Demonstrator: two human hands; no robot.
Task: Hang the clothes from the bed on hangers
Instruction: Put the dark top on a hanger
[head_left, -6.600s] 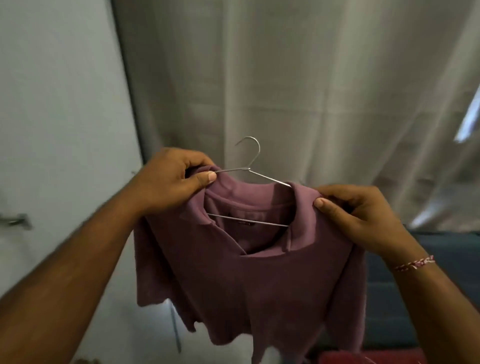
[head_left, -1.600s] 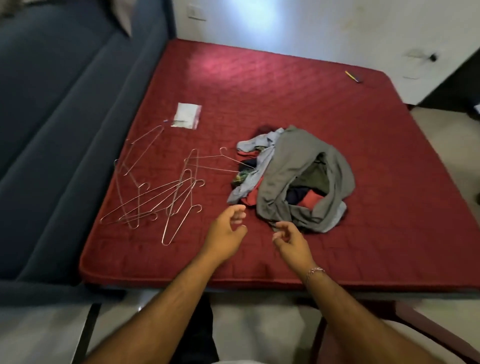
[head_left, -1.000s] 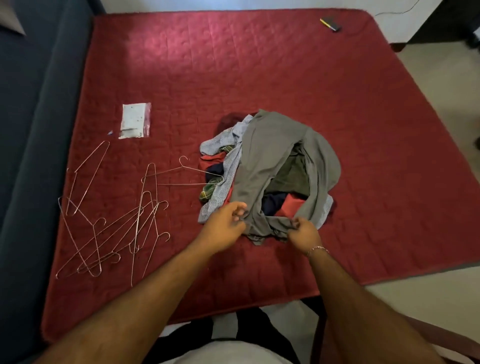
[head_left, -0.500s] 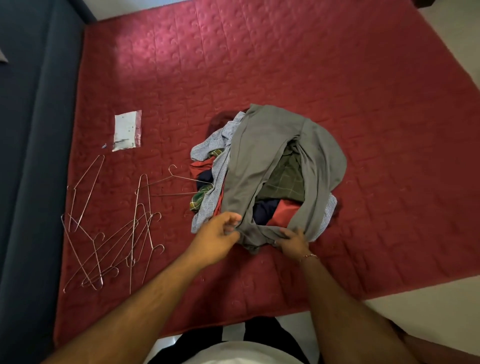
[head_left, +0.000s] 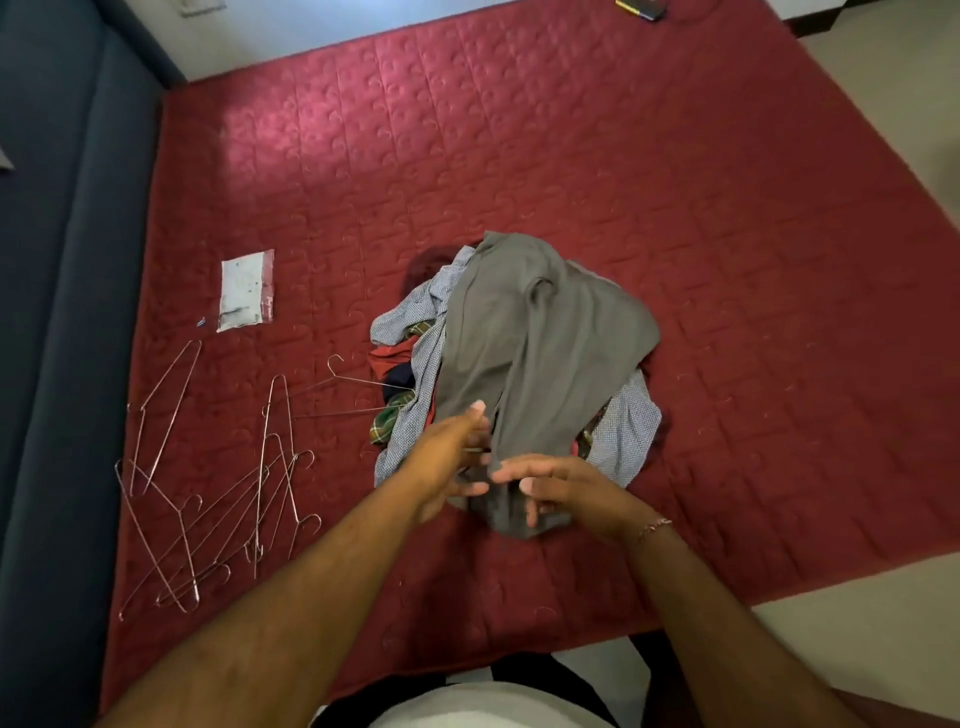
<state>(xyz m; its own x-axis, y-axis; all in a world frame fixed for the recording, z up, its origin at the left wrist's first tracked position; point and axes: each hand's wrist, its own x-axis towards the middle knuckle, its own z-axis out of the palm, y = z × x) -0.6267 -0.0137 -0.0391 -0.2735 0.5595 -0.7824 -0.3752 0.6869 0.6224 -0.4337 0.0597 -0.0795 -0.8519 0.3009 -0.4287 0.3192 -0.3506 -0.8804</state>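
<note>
Your left hand (head_left: 451, 462) is just below the centre of the frame, at the near end of the grey garment (head_left: 540, 353). Its thumb points up against the cloth and its fingers reach under the lower fold, straight rather than curled, though motion blur hides whether they pinch anything. Your right hand (head_left: 566, 493) is just beside it to the right, with fingers spread and loosely extended over the lower edge of the same garment, touching it; no closed grip shows. A thin bracelet (head_left: 653, 529) sits on that wrist.

The grey garment lies draped over the top of the clothes pile (head_left: 415, 364) in the middle of the red quilted bed (head_left: 571, 156), and its near end is bunched between your hands. Under it, a pale checked shirt (head_left: 626, 431) sticks out on both sides, with bits of red, dark blue and green plaid cloth showing at the left edge.

A single wire hanger (head_left: 353, 389) lies just left of the pile, its far end slipping under the clothes. The loose heap of wire hangers (head_left: 208, 509) lies in the lower left of the frame, well apart from your hands. A small clear packet (head_left: 244, 291) rests above them on the bed. A dark blue sofa (head_left: 57, 312) runs down the left edge.
</note>
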